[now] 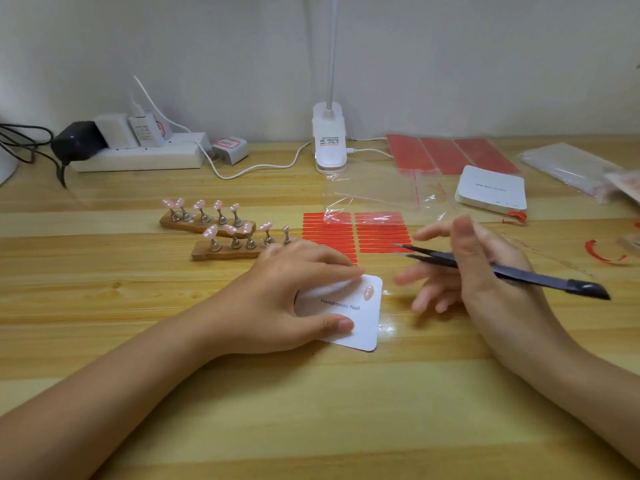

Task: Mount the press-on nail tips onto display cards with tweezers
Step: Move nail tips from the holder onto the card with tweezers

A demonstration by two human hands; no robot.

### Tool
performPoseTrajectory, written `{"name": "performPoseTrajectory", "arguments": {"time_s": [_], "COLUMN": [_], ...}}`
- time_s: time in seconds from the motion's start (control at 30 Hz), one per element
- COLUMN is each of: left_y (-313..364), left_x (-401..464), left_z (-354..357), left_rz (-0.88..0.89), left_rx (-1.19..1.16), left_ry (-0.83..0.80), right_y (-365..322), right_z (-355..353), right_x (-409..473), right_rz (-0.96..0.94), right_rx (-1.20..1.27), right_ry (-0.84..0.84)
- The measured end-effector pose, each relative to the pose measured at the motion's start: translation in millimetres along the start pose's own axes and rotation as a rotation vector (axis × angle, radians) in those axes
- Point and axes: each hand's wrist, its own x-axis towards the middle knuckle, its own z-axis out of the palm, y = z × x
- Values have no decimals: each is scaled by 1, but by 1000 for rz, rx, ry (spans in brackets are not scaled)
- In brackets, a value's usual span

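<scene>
Two bare forearms reach in from the near edge over a wooden table (311,410). Resting on a white display card (360,327) printed "Handmade Nail", the left hand (287,299) pins it down, thumb on the near edge and fingers curled over the far edge. One pink nail tip (369,292) sits mounted at the card's far right corner.

Just right of the card, the right hand (478,268) hovers above the table with its fingers spread loosely, blurred by motion. Dark tweezers (502,268) lie across that hand, held by the thumb against the palm side, points aimed left toward a sheet of red adhesive strips (377,237). Whether the tweezer points carry anything cannot be told.

Beyond the left hand, two wooden holders (207,226) stand side by side, each with metal pegs topped by pink nail tips (211,232); the rightmost peg of the nearer holder is bare. A clear plastic bag (374,192) partly overlaps the far edge of the red strip sheet.

Farther right lies a stack of white cards (491,188), with more red sheets (450,154) behind it and clear bags (568,168) at the right edge. Red scraps (602,254) lie right of the right hand.

Against the wall stand a white clip lamp (329,136) and, to the left, a power strip (138,155) crowded with chargers and cables.
</scene>
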Motion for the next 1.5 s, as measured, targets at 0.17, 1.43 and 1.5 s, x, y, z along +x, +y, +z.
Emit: {"name": "performPoseTrajectory", "arguments": {"time_s": [0.17, 1.43, 1.5], "left_y": [4, 10, 10], "left_x": [-1, 0, 0], "left_z": [3, 10, 10], "left_rz": [-4, -55, -55], "left_rx": [-22, -7, -5], "left_ry": [11, 76, 78], "right_y": [8, 20, 20], "right_z": [3, 3, 2], "right_x": [-3, 3, 2], "right_rz": [-140, -412, -381], "right_rx": [-293, -588, -570], "right_ry": [-2, -137, -128]}}
